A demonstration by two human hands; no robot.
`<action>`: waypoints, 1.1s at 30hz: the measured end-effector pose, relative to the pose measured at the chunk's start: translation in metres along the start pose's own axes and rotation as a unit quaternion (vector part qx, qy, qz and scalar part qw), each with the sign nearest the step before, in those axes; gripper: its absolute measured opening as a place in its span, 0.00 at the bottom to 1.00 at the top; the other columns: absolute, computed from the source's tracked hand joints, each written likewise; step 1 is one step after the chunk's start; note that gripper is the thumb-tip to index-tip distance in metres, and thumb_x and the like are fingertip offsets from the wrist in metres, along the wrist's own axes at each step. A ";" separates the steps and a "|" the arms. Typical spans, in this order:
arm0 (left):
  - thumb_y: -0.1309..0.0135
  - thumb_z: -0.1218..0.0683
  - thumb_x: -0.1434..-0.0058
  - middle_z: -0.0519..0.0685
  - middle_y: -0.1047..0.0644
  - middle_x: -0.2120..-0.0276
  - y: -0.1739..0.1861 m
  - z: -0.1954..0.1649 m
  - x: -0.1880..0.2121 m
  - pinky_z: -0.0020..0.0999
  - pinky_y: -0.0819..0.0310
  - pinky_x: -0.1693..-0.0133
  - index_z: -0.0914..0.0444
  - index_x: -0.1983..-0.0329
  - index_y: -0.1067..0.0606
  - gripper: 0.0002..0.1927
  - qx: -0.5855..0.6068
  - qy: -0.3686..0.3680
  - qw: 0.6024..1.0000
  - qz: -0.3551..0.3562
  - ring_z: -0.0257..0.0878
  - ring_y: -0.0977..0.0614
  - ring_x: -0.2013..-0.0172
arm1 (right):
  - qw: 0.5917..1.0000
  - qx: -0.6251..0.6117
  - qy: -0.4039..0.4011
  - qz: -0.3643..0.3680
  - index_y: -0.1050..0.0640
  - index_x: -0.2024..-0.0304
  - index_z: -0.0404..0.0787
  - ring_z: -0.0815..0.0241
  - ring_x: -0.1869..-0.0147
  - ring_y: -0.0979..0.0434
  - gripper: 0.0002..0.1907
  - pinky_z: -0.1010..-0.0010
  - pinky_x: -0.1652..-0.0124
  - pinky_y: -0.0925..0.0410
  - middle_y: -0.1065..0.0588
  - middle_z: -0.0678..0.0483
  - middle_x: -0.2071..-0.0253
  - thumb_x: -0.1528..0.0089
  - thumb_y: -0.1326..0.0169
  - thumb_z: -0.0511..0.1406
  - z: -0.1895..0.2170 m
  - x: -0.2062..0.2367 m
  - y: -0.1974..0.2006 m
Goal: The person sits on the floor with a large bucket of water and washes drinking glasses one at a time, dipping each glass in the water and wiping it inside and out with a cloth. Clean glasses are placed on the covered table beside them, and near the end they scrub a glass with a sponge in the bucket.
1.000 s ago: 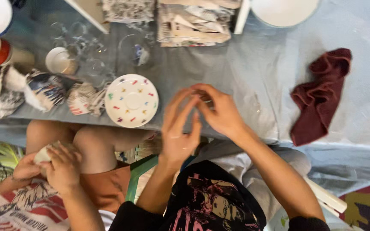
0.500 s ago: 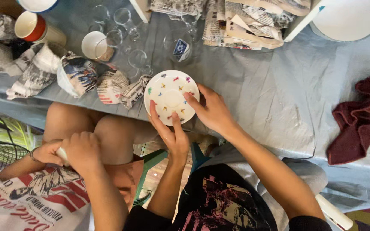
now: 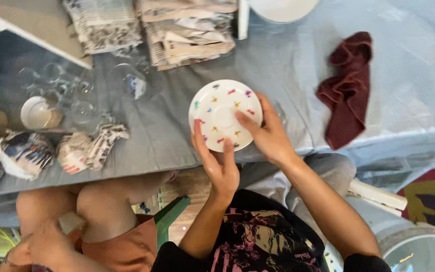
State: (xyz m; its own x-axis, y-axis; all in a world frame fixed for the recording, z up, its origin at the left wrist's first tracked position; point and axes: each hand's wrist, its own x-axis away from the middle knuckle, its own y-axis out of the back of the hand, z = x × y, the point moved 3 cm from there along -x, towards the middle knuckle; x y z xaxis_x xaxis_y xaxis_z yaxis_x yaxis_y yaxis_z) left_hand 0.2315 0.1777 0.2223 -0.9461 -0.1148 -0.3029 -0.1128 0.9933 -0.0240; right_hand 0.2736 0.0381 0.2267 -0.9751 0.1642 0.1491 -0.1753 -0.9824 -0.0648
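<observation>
- Saucer (image 3: 222, 113), white with small coloured specks, held up over near edge of table, both hands on it; half a second ago closer to camera-left by wrapped bundles, a second ago flat on cloth and untouched.
- Table (image 3: 177, 146) under grey cloth, spanning top of view.
- Newspaper (image 3: 187, 30), folded stacks at far edge.
- Rag (image 3: 348, 85), dark red, crumpled, well to right of saucer, apart from it.
- Other person's knees (image 3: 101, 201) at lower left, hands low and blurred around something pale; not the wearer's.
- Wrapped bundles (image 3: 84, 148) in printed paper, on cloth left of saucer.
- Right hand (image 3: 268, 133) closed on saucer's right rim, thumb lying across its face, fingers behind.
- Left hand (image 3: 220, 163) clamped on lower rim, thumb on face, fingers spread up left edge.
- Glasses (image 3: 71, 95), clear, clustered at far left; some hard to separate.
- Cup (image 3: 39, 113), white, beside glasses.
- Change read as: saucer lifted clear of cloth and now fully carried by both hands, free to be turned or moved.
</observation>
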 end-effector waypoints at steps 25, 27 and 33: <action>0.21 0.45 0.59 0.64 0.37 0.36 0.076 0.051 -0.239 0.68 0.29 0.50 0.39 0.22 0.59 0.71 -0.629 0.117 0.765 0.076 0.67 0.33 0.36 | 0.950 -0.274 -0.150 -0.004 0.37 0.31 0.40 0.58 0.35 0.27 0.30 0.62 0.40 0.32 0.27 0.50 0.38 0.34 0.46 0.36 -0.022 0.005 0.042; 0.20 0.49 0.65 0.65 0.38 0.36 0.078 0.045 -0.237 0.65 0.27 0.53 0.39 0.23 0.62 0.76 -0.629 0.090 0.766 0.098 0.69 0.33 0.38 | 0.950 -0.272 -0.152 -0.004 0.37 0.31 0.41 0.58 0.35 0.27 0.30 0.62 0.40 0.32 0.27 0.50 0.38 0.35 0.46 0.36 -0.021 0.003 0.044; 0.22 0.55 0.67 0.59 0.31 0.42 0.079 0.028 -0.242 0.60 0.25 0.52 0.44 0.35 0.43 0.58 -0.604 0.053 0.780 0.156 0.70 0.27 0.44 | 0.948 -0.259 -0.186 -0.004 0.37 0.31 0.46 0.60 0.35 0.28 0.31 0.62 0.40 0.33 0.28 0.53 0.38 0.36 0.45 0.37 -0.013 0.002 0.041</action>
State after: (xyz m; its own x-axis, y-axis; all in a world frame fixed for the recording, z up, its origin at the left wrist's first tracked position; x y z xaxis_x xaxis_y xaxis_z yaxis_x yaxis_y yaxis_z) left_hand 0.4603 0.2839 0.2675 -0.9973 0.0662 -0.0323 -0.0151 0.2454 0.9693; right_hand 0.2624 -0.0011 0.2113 -0.8745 0.0342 0.4838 -0.3204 -0.7896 -0.5233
